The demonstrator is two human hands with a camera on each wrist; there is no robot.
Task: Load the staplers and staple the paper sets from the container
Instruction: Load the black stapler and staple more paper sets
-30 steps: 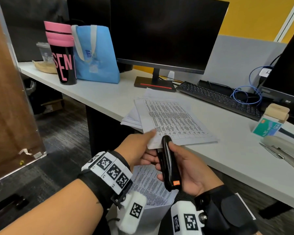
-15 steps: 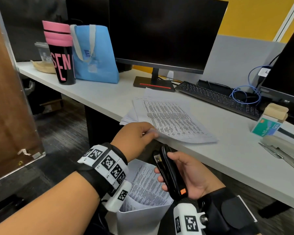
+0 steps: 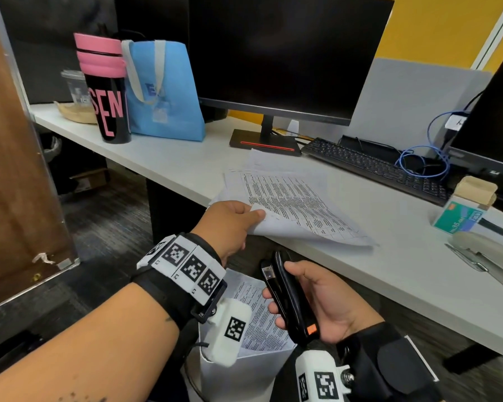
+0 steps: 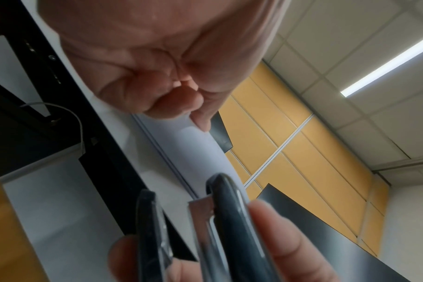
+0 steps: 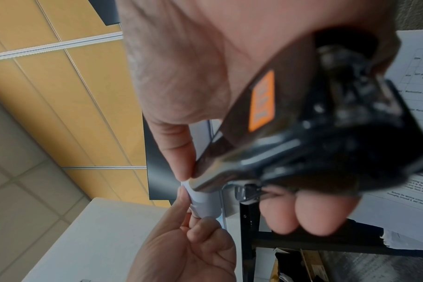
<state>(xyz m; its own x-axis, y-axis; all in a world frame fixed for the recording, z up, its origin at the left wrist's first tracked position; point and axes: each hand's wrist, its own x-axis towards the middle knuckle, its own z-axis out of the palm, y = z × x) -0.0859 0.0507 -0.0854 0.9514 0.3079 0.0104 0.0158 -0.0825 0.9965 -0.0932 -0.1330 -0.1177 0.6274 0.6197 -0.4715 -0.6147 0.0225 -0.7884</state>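
A printed paper set [image 3: 294, 207] lies on the white desk [image 3: 389, 274], overhanging its front edge. My left hand [image 3: 230, 224] pinches the near corner of that set [image 4: 200, 145], curling it up. My right hand [image 3: 325, 303] grips a black stapler [image 3: 288, 297] with an orange tag, held below the desk edge and pointing up toward the paper. In the right wrist view the stapler [image 5: 302, 133] fills the frame, its metal tip near the pinched paper corner [image 5: 203, 202]. A white container [image 3: 244, 369] with more printed sheets sits below my hands.
A second, grey stapler [image 3: 494, 256] lies open at the desk's right edge beside a green staple box [image 3: 459, 219]. Further back stand a monitor [image 3: 273, 53], a keyboard [image 3: 375, 166], a blue bag [image 3: 163, 91] and a pink-and-black tumbler [image 3: 105, 88].
My right hand has drawn the stapler down and away from the paper's corner. My left hand has stayed on the corner and lifted it into a curl.
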